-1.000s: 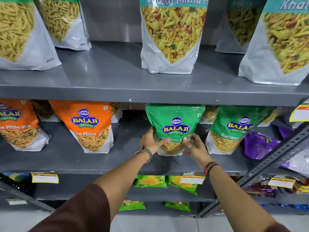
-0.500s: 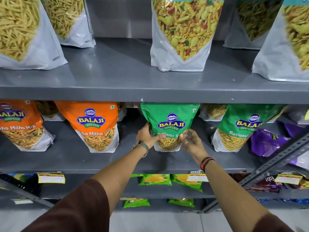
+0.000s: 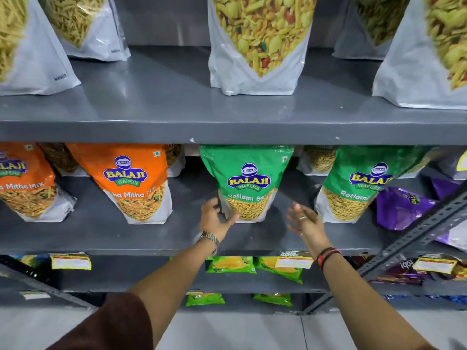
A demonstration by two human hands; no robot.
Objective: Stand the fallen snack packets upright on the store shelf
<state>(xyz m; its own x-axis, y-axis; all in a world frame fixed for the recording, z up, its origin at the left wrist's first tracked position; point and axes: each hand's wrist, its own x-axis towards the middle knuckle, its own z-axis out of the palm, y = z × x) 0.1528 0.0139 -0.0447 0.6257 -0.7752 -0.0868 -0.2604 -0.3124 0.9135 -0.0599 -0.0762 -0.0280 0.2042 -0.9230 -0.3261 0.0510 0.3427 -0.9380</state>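
A green Ratlami Sev packet stands upright on the grey middle shelf. My left hand is open at the packet's lower left corner, fingertips at or just off its edge. My right hand is open with fingers spread, off to the packet's right and clear of it. A second green packet stands upright further right. Beside that one, a purple packet lies tilted on the shelf.
Two orange Mitha Mix packets stand to the left. Large white pouches stand on the upper shelf. A diagonal metal brace crosses the right side. Small green packets lie on lower shelves.
Both hands have let go of the green packet and drawn apart; the right hand moved off to the right. The packet now stands alone. The view has moved closer.
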